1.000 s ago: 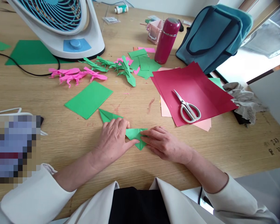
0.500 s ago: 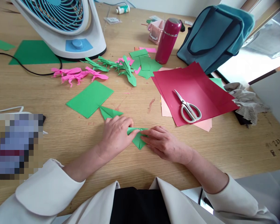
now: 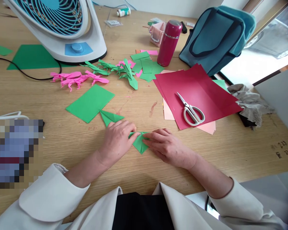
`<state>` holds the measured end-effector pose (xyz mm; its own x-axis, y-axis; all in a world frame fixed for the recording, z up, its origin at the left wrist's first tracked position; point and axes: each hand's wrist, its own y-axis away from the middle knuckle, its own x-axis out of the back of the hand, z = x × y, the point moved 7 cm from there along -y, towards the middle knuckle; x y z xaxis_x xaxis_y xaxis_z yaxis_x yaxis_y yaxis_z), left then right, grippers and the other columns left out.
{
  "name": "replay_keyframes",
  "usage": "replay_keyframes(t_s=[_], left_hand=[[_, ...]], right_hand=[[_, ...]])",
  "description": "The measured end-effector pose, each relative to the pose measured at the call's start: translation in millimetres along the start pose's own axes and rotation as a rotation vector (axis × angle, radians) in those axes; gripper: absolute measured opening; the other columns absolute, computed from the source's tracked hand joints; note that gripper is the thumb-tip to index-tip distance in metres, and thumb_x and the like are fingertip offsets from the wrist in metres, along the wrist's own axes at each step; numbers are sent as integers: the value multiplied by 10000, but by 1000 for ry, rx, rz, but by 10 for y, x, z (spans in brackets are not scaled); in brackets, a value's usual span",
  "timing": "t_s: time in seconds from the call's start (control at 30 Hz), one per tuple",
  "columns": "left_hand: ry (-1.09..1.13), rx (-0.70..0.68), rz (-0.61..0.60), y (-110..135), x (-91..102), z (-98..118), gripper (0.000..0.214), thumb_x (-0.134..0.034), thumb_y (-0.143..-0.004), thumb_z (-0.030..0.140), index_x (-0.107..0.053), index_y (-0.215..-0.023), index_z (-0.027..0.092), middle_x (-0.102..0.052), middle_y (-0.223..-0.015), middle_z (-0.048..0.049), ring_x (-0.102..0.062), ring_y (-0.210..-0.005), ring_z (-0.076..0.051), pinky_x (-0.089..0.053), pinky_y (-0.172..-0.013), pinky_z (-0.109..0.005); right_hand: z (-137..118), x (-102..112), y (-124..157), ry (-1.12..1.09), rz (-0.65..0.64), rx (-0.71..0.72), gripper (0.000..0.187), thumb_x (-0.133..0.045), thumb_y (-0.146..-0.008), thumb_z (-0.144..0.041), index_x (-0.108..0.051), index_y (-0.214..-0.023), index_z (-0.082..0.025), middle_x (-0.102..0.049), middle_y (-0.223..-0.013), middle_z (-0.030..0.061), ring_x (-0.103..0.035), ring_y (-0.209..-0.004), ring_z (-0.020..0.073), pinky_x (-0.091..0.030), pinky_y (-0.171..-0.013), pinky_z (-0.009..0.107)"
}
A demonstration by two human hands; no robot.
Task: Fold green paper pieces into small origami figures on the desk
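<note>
Between my hands a small folded green paper point(image 3: 141, 145) lies on the table, creased down its middle with a point toward me. My left hand point(image 3: 117, 138) pinches its left edge between thumb and fingers. On the right side, my right hand point(image 3: 166, 146) grips the same paper with its fingers close together; my thumb there is hidden. Just beyond my left hand sits a folded green triangle of paper point(image 3: 109, 117), partly covered by my knuckles. A stack of green paper point(image 3: 90, 103) touches the far end of that triangle.
White-handled scissors point(image 3: 192, 113) rest on dark red paper point(image 3: 211, 92) at the right. Folded pink figures point(image 3: 72, 78) and green figures point(image 3: 129, 73) lie beyond. A fan point(image 3: 93, 41), a magenta flask point(image 3: 169, 43) and a teal bag point(image 3: 216, 38) stand at the back.
The view has shifted slightly, moving the table items a little to the left in the picture. Both hands keep hold of the green paper, with hardly any visible movement.
</note>
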<state>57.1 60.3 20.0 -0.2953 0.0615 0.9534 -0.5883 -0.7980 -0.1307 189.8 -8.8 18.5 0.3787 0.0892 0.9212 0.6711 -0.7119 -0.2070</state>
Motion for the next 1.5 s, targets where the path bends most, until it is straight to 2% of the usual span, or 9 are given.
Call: replay_keyframes(t_s=[0.2, 0.33, 0.47, 0.57, 0.87, 1.0, 1.13, 1.27, 1.5], left_hand=[[99, -53, 71, 46, 60, 29, 206, -485, -1007, 214, -618, -850, 201, -705, -848, -22, -645, -872, -206, -430, -769, -353], [262, -16, 153, 70, 70, 9, 59, -655, -922, 256, -618, -926, 211, -709, -893, -2, -652, -864, -193, -469, -812, -333], [324, 6, 242, 113, 68, 8, 474, -786, -793, 169, -550, -1201, 222, -697, -942, 10, -657, -927, -193, -486, -894, -327], [289, -5, 256, 126, 50, 41, 608, -791, -765, 116, -490, -1283, 218, -695, -926, 10, -643, -967, -219, -475, -935, -366], [188, -55, 273, 147, 30, 76, 345, -722, -833, 125, -556, -1123, 208, -713, -915, -3, -627, -940, -236, -464, -875, -396], [297, 23, 288, 130, 20, 6, 308, -727, -834, 145, -586, -1100, 208, -702, -945, -7, -628, -933, -213, -471, -869, -362], [202, 50, 224, 62, -42, -26, 135, -720, -853, 208, -628, -951, 221, -705, -868, -2, -595, -869, -228, -438, -823, -365], [123, 64, 203, 18, -48, -65, 105, -719, -852, 216, -614, -846, 217, -701, -835, 0, -572, -831, -226, -402, -767, -354], [58, -51, 192, 26, -24, 0, 55, -643, -924, 219, -644, -873, 200, -687, -841, -24, -548, -820, -223, -416, -758, -353]], right_hand=[[30, 7, 10, 16, 4, -36, 321, -483, -986, -119, -630, -1272, -139, -640, -1341, 137, -568, -1095, 257, -480, -889, 423], [31, 9, 14, 35, 12, -30, 332, -478, -990, -122, -626, -1287, -140, -636, -1357, 119, -570, -1096, 255, -480, -885, 413], [33, -3, 15, 51, -8, -33, 339, -473, -1000, -136, -620, -1306, -131, -630, -1368, 116, -563, -1115, 260, -480, -903, 417], [36, -5, 12, 56, -18, -36, 333, -465, -1010, -153, -625, -1302, -136, -629, -1370, 113, -565, -1109, 258, -480, -910, 421], [31, 13, 0, 75, 10, -42, 318, -446, -1029, -177, -629, -1284, -127, -649, -1333, 130, -583, -1082, 245, -478, -863, 397], [27, 15, 5, 87, 14, -36, 319, -442, -1030, -172, -624, -1287, -123, -639, -1351, 120, -583, -1066, 240, -472, -863, 392], [37, 8, -4, 106, 18, -44, 307, -451, -1034, -199, -635, -1265, -116, -619, -1384, 115, -579, -1044, 242, -473, -871, 400], [46, -14, -17, 121, 7, -52, 310, -464, -1033, -217, -625, -1278, -115, -623, -1378, 116, -577, -1047, 248, -477, -871, 408], [62, -45, -18, 148, -6, -79, 344, -477, -1024, -222, -593, -1324, -99, -608, -1395, 137, -577, -1049, 260, -482, -867, 423]])
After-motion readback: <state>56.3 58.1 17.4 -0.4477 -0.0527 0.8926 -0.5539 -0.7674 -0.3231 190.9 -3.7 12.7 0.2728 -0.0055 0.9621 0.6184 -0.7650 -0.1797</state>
